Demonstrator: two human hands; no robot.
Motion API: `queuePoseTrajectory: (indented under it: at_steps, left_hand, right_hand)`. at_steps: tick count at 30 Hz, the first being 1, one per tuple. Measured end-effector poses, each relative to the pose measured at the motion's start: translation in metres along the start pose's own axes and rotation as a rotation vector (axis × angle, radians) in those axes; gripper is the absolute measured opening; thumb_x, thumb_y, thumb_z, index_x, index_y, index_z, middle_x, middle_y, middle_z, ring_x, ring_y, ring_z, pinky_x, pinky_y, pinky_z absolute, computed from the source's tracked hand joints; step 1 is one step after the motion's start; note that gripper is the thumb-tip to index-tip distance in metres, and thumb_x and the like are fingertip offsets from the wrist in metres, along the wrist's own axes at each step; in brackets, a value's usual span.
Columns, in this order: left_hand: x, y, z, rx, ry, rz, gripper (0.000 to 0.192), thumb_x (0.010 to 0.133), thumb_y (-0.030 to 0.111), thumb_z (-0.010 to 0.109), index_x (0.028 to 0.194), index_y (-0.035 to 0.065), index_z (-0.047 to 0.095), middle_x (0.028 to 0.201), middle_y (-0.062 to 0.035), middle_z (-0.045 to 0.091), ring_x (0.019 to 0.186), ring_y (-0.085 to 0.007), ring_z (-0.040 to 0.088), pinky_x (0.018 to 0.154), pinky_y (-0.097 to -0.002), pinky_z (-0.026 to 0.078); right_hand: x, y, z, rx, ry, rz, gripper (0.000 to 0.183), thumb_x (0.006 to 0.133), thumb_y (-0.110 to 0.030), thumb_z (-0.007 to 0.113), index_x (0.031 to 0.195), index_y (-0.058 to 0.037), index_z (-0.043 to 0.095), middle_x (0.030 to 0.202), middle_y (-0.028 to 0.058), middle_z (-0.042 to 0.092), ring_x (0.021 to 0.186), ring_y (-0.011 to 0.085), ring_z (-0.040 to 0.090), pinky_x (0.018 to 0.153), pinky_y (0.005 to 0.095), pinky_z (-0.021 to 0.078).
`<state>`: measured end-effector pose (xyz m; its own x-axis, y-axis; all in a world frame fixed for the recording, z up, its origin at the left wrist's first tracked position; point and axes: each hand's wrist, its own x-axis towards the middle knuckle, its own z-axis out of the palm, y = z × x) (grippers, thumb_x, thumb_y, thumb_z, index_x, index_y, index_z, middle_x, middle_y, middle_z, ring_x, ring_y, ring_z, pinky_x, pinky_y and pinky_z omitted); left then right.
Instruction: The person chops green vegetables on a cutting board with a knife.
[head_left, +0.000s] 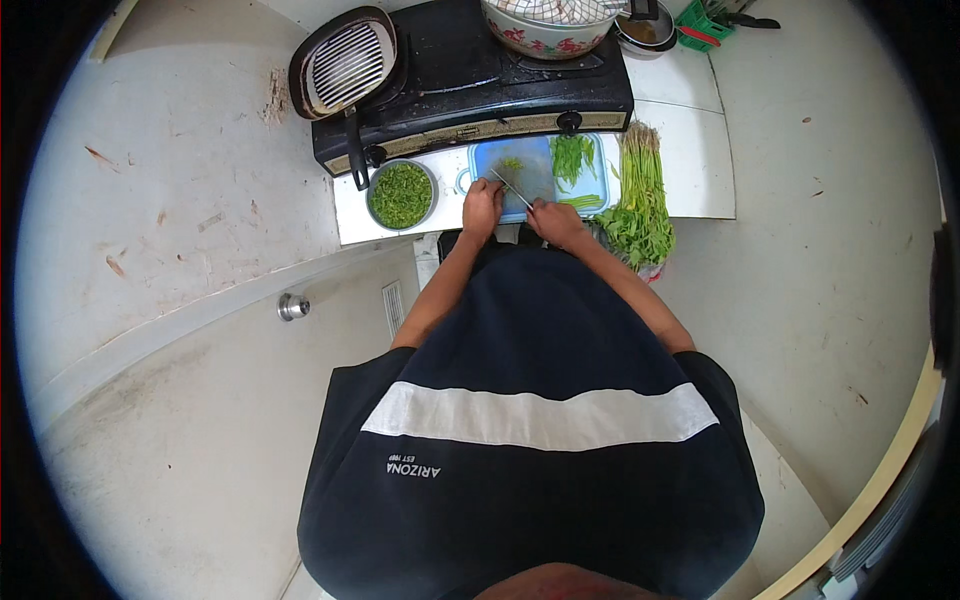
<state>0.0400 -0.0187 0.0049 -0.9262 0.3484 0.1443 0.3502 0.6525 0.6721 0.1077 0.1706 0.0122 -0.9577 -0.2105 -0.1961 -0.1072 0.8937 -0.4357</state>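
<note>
My right hand (556, 223) grips a knife (516, 190), its blade slanting up and left across a blue cutting board (536, 150). Beside the blade's tip, the bent fingers of my left hand (482, 211) rest at the board's left side; whether they pinch anything is too small to tell. A little heap of chopped greens (511, 162) lies just beyond the blade. To the right, a light blue tray (602, 161) holds loose green leaves (571, 157) and cut green stems (582, 202). At far left stands a round bowl of finely chopped greens (401, 196).
A large bunch of leafy stems (643, 180) hangs over the counter's front edge on the right. Behind the board is a black gas stove (450, 75) with a grill pan (345, 64), its handle jutting forward, and a floral pot (551, 41). A green basket (701, 26) holds utensils.
</note>
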Motion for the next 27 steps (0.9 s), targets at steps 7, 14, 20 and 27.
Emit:
queuePoseTrajectory:
  at_steps: [7,14,20,27]
  left_hand:
    - [0.002,-0.003,0.002,0.004,-0.008,-0.003,0.013,0.087,0.007,0.068,0.097,0.0017,0.074,0.089,-0.0181,0.063,0.089,-0.0381,0.063,0.083,-0.0467,0.052]
    - [-0.001,-0.003,0.003,-0.003,0.015,-0.008,0.012,0.088,0.006,0.068,0.098,0.0017,0.074,0.088,-0.0178,0.063,0.089,-0.038,0.063,0.081,-0.0463,0.052]
    - [0.0,-0.001,0.001,0.024,-0.011,0.008,0.012,0.088,0.007,0.068,0.099,0.0022,0.073,0.089,-0.0177,0.061,0.09,-0.0379,0.062,0.081,-0.0469,0.052]
    - [0.0,-0.004,0.003,0.052,-0.009,0.045,0.013,0.089,0.008,0.068,0.1,0.0024,0.07,0.089,-0.0176,0.06,0.092,-0.0385,0.061,0.081,-0.048,0.052]
  right_hand:
    - [0.019,-0.004,0.006,-0.04,-0.009,0.03,0.037,0.102,-0.034,0.053,0.096,0.0017,0.061,0.076,0.0211,0.071,0.071,0.0395,0.072,0.066,0.0497,0.0581]
    - [0.008,-0.004,-0.006,-0.031,-0.045,0.025,0.037,0.1,-0.033,0.053,0.093,0.0011,0.066,0.081,0.0208,0.073,0.078,0.0385,0.074,0.071,0.0486,0.059]
    - [0.019,-0.011,-0.01,-0.033,-0.066,0.074,0.036,0.1,-0.033,0.052,0.095,-0.0006,0.068,0.087,0.0217,0.074,0.082,0.0392,0.074,0.074,0.0497,0.0584]
    - [0.001,-0.014,-0.048,-0.029,-0.237,0.068,0.036,0.1,-0.03,0.05,0.1,-0.0005,0.071,0.098,0.0218,0.075,0.091,0.0387,0.074,0.082,0.0499,0.0574]
